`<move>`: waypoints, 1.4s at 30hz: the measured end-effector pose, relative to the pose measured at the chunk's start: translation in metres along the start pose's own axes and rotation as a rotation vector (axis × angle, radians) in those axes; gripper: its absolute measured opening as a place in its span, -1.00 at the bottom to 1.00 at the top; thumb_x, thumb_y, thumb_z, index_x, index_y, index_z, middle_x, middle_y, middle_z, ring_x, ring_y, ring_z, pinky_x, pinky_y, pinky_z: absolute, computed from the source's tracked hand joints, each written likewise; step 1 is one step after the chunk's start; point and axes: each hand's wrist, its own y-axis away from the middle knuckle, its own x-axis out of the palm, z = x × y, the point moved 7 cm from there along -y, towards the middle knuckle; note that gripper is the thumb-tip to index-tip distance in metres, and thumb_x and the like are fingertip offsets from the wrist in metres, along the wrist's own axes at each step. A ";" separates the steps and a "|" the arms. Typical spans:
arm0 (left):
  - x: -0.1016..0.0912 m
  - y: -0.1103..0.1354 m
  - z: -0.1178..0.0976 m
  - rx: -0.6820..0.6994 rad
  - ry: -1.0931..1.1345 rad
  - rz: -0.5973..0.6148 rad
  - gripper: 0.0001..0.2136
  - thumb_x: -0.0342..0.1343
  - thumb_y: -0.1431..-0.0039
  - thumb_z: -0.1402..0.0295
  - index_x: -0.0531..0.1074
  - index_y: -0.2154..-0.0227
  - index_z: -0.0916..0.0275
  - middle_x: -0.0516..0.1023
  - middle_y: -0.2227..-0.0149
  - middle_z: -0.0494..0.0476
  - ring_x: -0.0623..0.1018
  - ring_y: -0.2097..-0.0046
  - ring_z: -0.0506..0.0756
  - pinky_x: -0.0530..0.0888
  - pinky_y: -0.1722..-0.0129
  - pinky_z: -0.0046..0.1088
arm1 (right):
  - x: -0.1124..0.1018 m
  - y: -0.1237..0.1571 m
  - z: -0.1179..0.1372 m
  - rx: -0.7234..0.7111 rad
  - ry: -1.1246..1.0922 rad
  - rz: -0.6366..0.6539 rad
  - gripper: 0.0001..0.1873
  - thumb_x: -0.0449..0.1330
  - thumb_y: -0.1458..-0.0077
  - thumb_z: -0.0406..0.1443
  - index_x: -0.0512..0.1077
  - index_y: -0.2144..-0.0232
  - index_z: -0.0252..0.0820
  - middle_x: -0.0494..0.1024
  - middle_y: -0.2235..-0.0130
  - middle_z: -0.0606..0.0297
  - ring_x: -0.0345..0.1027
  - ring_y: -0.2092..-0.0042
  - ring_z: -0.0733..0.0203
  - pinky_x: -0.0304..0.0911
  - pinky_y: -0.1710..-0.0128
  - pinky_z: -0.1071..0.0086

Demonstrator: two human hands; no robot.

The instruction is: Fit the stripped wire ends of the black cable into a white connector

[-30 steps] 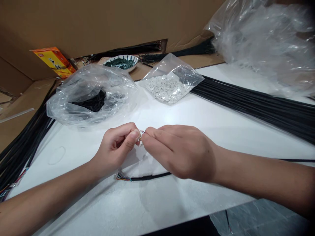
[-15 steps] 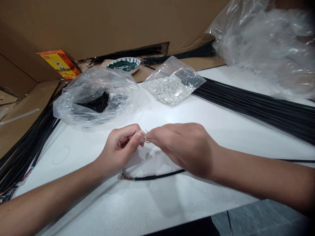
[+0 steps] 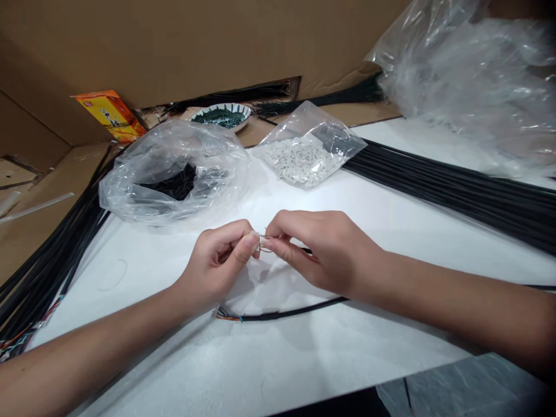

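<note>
Between thumb and fingertips, my left hand pinches a small white piece, probably a connector housing, mostly covered by the fingers. My right hand meets it from the right, its thumb and index finger closed on thin wires that run into the white piece. A bit of black cable shows under the right palm. Below both hands a black cable lies curved on the white tabletop, coloured wires and a pale end piece at its left tip.
Behind my hands sit a clear bag with black pieces and a flat bag of small white parts. Black cables lie bundled at right, more at left. Farther back are a bowl, an orange box and crumpled plastic.
My right hand has turned and opened up slightly, its index finger lifting so thumb and wires show more. My left hand keeps its pinch. The whole view has shifted a little.
</note>
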 end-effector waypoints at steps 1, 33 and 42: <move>0.001 0.000 0.000 -0.011 0.019 -0.011 -0.68 -0.02 -0.29 0.23 0.28 0.55 0.27 0.14 0.65 -0.09 0.11 0.64 -0.16 0.03 0.68 -0.58 | -0.001 0.000 0.001 -0.004 0.022 -0.026 -0.71 -0.02 -0.26 -0.22 0.36 0.39 -0.30 0.46 0.44 0.36 0.21 0.45 0.51 -0.04 0.45 0.54; 0.008 0.002 -0.001 -0.064 0.237 -0.062 -0.66 -0.02 -0.29 0.18 0.23 0.55 0.27 0.09 0.68 -0.12 0.08 0.64 -0.15 0.06 0.61 -0.52 | -0.006 0.008 0.018 -0.218 0.240 -0.251 -0.88 0.07 -0.20 -0.34 0.36 0.35 -0.29 0.47 0.43 0.44 0.28 0.44 0.54 0.36 -0.08 0.43; 0.008 0.002 -0.003 -0.044 0.208 -0.060 -0.65 -0.04 -0.29 0.16 0.22 0.56 0.27 0.09 0.67 -0.11 0.08 0.62 -0.14 0.05 0.60 -0.52 | -0.004 0.011 0.021 -0.274 0.255 -0.237 -0.96 0.10 -0.16 -0.38 0.31 0.33 -0.28 0.45 0.41 0.44 0.25 0.39 0.53 0.35 -0.13 0.36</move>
